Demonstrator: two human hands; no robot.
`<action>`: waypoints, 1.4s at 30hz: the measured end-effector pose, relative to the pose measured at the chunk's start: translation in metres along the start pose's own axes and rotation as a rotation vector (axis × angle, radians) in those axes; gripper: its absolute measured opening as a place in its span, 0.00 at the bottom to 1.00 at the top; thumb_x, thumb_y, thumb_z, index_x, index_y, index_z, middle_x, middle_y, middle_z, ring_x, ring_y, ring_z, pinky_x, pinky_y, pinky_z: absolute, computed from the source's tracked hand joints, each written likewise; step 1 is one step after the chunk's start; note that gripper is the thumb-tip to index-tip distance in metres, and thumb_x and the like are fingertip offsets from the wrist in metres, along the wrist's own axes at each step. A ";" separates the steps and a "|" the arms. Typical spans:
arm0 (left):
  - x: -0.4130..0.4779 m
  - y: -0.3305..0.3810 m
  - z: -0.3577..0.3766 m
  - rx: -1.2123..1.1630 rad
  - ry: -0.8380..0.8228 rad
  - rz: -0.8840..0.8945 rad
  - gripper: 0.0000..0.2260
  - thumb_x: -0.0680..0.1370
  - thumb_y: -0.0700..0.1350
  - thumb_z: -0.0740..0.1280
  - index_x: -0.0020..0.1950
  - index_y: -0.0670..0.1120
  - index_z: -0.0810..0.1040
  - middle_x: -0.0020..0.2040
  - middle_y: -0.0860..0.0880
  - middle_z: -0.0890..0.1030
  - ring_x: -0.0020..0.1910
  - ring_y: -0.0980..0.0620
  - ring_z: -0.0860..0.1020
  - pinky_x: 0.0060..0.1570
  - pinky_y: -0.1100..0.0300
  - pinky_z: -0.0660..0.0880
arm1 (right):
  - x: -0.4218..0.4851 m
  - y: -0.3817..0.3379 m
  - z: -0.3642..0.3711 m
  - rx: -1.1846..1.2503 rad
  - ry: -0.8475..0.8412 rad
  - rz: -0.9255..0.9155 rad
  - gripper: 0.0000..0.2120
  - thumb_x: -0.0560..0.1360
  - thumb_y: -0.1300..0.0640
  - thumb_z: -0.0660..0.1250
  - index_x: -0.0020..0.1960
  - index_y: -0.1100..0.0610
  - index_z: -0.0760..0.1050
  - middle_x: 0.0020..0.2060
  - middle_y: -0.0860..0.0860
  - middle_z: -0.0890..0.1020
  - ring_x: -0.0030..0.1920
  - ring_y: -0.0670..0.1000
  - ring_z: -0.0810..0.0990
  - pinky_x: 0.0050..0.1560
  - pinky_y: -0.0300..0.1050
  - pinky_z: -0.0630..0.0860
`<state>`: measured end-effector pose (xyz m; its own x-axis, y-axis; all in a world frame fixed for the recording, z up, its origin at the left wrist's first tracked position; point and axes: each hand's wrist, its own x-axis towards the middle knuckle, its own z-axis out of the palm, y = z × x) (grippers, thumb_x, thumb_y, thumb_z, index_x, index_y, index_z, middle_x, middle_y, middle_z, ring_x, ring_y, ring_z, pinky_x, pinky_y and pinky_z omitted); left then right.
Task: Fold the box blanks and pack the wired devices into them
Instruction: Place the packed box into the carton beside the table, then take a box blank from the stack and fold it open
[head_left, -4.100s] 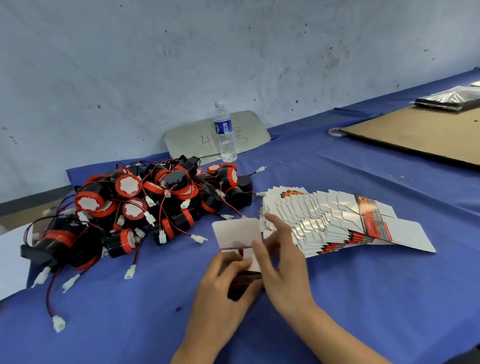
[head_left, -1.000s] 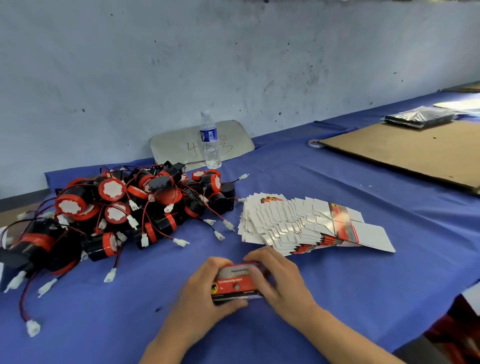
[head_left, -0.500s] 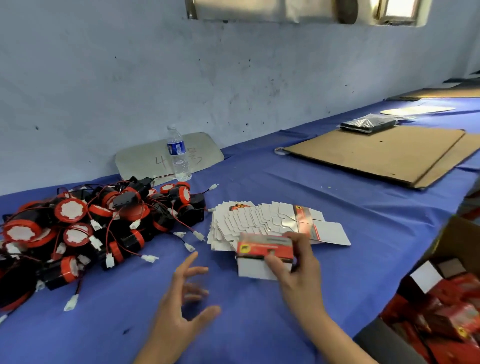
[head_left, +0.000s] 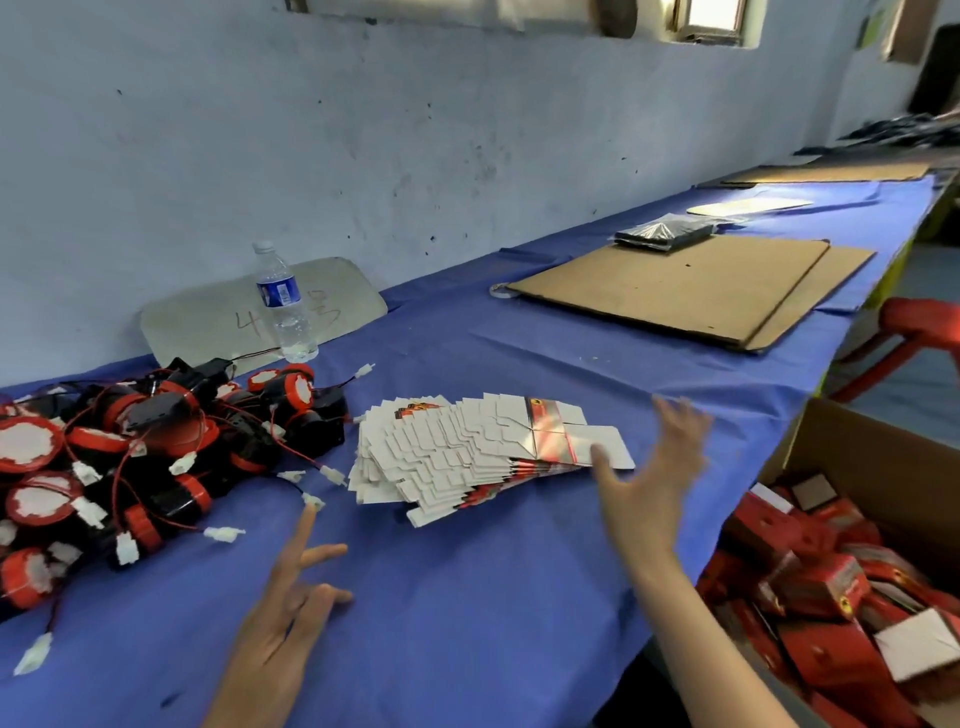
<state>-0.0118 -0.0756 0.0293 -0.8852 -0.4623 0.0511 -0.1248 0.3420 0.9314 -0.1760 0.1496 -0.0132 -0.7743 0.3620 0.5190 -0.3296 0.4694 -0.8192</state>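
Fanning flat white card blanks (head_left: 478, 447); both hands (head_left: 291, 618) splayed

A packing workshop: a long blue-covered table (head_left: 467, 597), piled wired devices (head_left: 156, 447), flat box blanks (head_left: 467, 447), a carton (head_left: 872, 467) of filled boxes.

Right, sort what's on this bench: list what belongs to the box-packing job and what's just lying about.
Job:
- flat box blanks, fanned out mid-table
- wired devices, heaped to the left
- carton of packed red boxes, off the table's right edge
- left hand and right hand, both empty

Lying about:
- water bottle
- cardboard sheets
- black wrapped packet
- red stool
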 end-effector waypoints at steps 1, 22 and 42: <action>-0.001 0.000 0.000 -0.023 0.022 -0.012 0.31 0.76 0.20 0.47 0.75 0.44 0.59 0.55 0.35 0.72 0.21 0.59 0.74 0.48 0.54 0.69 | -0.001 -0.004 0.011 -0.076 -0.181 -0.076 0.39 0.70 0.60 0.72 0.75 0.52 0.57 0.77 0.53 0.52 0.77 0.53 0.43 0.72 0.55 0.39; 0.008 -0.061 -0.021 0.075 0.001 0.340 0.23 0.75 0.58 0.59 0.68 0.76 0.60 0.55 0.59 0.80 0.46 0.54 0.82 0.55 0.57 0.76 | 0.002 -0.020 0.006 0.017 0.079 -0.340 0.20 0.75 0.71 0.58 0.62 0.55 0.74 0.46 0.49 0.80 0.45 0.51 0.78 0.42 0.38 0.66; 0.013 -0.052 -0.029 -0.326 0.513 0.243 0.35 0.69 0.57 0.70 0.71 0.66 0.55 0.61 0.75 0.70 0.63 0.73 0.68 0.53 0.75 0.69 | -0.120 -0.128 0.113 0.836 -1.023 -0.158 0.30 0.78 0.46 0.61 0.76 0.45 0.53 0.69 0.39 0.69 0.70 0.45 0.68 0.68 0.45 0.68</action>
<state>-0.0039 -0.1233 -0.0085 -0.5346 -0.7626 0.3642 0.2658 0.2574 0.9290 -0.1018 -0.0451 0.0015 -0.6301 -0.5877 0.5075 -0.3986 -0.3160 -0.8609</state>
